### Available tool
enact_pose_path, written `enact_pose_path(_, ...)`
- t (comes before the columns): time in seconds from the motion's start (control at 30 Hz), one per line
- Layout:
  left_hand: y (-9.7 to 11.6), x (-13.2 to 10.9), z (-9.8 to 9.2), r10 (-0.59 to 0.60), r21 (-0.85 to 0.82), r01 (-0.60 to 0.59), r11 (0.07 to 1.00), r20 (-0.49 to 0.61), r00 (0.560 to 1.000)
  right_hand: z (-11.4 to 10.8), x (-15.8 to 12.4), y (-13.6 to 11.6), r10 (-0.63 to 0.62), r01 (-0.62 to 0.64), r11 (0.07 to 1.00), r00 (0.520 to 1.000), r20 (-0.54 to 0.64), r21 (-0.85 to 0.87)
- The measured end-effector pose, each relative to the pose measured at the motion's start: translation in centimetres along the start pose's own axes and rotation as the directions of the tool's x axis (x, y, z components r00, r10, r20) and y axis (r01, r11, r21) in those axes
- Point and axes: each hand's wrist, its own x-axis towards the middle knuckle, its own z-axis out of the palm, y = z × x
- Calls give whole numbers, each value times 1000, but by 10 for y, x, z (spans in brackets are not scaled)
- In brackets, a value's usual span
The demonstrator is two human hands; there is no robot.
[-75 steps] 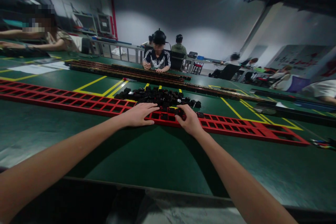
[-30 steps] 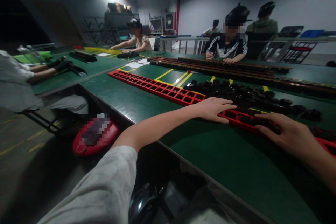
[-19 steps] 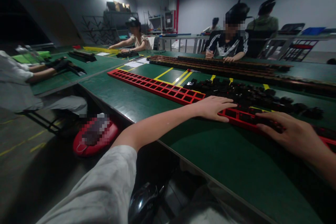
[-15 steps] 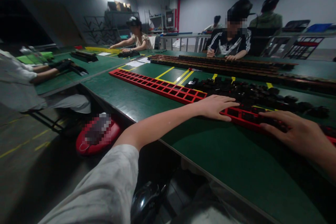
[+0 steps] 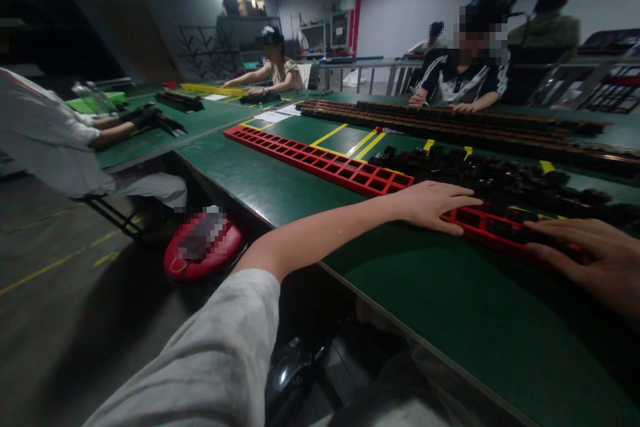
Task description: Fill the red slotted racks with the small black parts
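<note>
A long red tray (image 5: 320,161) of small square cells runs across the green table (image 5: 450,320). My left hand (image 5: 434,205) lies flat on it, fingers stretched out and holding nothing. My right hand (image 5: 590,255) rests on the same tray further right, fingers extended over cells that hold small black parts. A heap of black parts (image 5: 490,177) lies just behind the tray, beyond both hands.
Long dark brown strips (image 5: 450,121) lie along the far side, where a person in a black and white top (image 5: 463,80) sits. Another person's arm (image 5: 107,133) rests on the left table. A red round stool (image 5: 203,250) stands on the floor below the table edge.
My view has swung left and then drifted slightly back right. Both hands stay on the red tray with little movement.
</note>
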Motion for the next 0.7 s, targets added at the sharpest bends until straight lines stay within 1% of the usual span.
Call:
enact_pose_path(0.07, 0, 0, 0, 2, -3, -2, 1000, 2, 1000, -2, 0, 1, -106, 106, 994, 994, 12, 18)
enact_pose_path(0.1, 0, 0, -1, 3, -3, -3, 1000, 3, 1000, -2, 0, 1, -136, 136, 991, 991, 9, 20)
enact_pose_path(0.13, 0, 0, -1, 3, -3, -3, 1000, 2, 1000, -3, 0, 2, -140, 140, 990, 990, 2, 23)
enact_pose_path(0.47, 0, 0, -1, 9, 18, -9, 1000, -12, 1000, 0, -2, 4, -47, 42, 990, 998, 34, 136)
enact_pose_path(0.57, 3, -3, -3, -1, 18, 1, 1000, -8, 1000, -4, -2, -1, -19, 10, 986, 999, 51, 165)
enact_pose_path(0.63, 5, -5, -4, -13, 9, 12, 1000, 4, 1000, -7, -2, -6, -14, 4, 983, 998, 53, 185)
enact_pose_path(0.7, 5, -6, -4, -26, -3, 26, 1000, 1, 1000, -10, -1, -12, -20, 2, 977, 997, 79, 213)
